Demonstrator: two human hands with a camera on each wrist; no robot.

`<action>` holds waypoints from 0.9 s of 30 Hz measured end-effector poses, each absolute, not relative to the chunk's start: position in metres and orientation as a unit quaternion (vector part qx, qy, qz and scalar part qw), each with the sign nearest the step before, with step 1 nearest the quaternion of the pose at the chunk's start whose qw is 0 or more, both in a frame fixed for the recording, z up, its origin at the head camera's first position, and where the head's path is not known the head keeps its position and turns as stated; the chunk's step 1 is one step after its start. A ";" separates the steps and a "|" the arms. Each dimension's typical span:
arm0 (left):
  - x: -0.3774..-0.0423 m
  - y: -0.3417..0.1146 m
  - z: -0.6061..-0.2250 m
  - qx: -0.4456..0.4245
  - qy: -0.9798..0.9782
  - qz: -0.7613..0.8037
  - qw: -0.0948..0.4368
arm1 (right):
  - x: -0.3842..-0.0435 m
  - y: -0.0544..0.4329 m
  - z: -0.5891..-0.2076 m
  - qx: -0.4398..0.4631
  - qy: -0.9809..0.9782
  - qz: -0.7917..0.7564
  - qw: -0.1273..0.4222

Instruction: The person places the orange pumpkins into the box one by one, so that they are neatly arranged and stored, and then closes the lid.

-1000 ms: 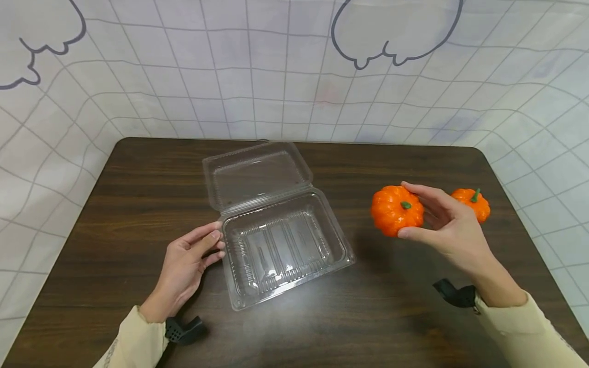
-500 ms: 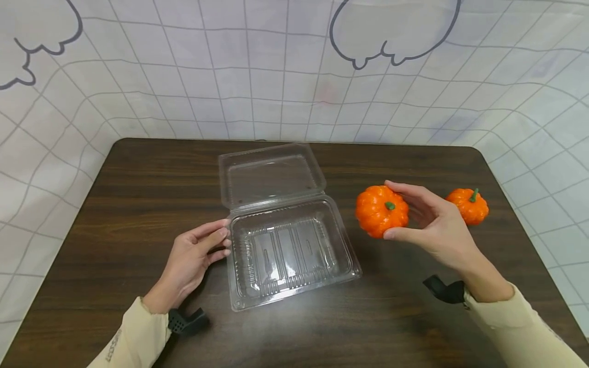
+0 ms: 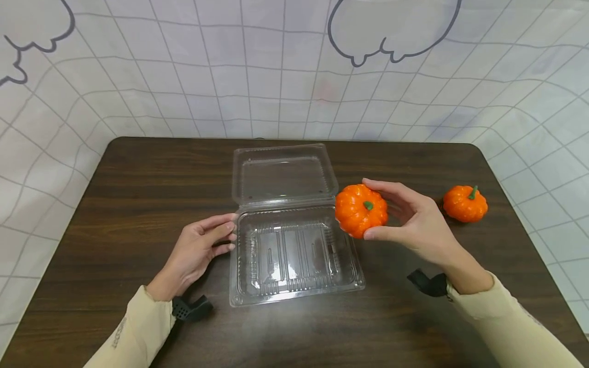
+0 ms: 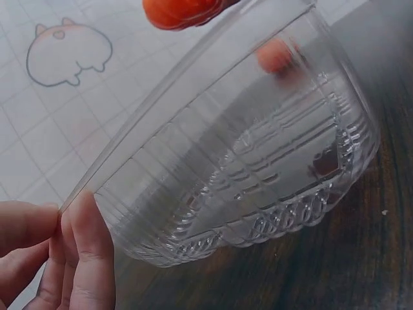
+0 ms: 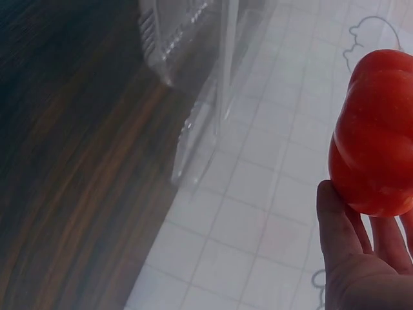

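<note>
A clear plastic clamshell container [image 3: 294,255] lies with its lid [image 3: 285,176] folded back, away from me. My left hand [image 3: 195,250] pinches the left rim of its base between thumb and fingers; the left wrist view shows that pinch on the edge [image 4: 71,206]. In my right hand [image 3: 421,225] is an orange toy pumpkin [image 3: 360,210] with a green stem, gripped between thumb and fingers, raised by the container's right rim. The right wrist view shows the pumpkin [image 5: 381,135] above the fingers. A second pumpkin [image 3: 465,204] sits on the table, right of my right hand.
The dark wood-grain table [image 3: 152,179] ends at a back edge against a white grid-patterned cloth [image 3: 257,76] with cartoon outlines. This cloth also rises on the left and right sides.
My right hand has moved left with the pumpkin, up to the container's right rim. My left hand has shifted the container to the right and turned it slightly. The second pumpkin stays put.
</note>
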State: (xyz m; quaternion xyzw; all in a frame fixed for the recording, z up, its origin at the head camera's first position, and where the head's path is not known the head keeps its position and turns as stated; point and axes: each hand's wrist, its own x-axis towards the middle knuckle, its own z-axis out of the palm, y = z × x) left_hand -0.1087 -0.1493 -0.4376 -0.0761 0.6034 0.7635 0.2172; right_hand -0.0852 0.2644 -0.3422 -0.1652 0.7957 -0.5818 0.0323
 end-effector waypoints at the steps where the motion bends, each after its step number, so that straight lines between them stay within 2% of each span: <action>1: -0.110 -0.149 -0.437 -0.076 0.603 0.764 0.218 | -0.086 0.262 -0.342 -0.165 0.798 -0.578 0.034; 27: -0.121 -0.138 -0.442 -0.081 0.581 0.774 0.239 | -0.102 0.210 -0.348 -0.210 0.806 -0.546 0.089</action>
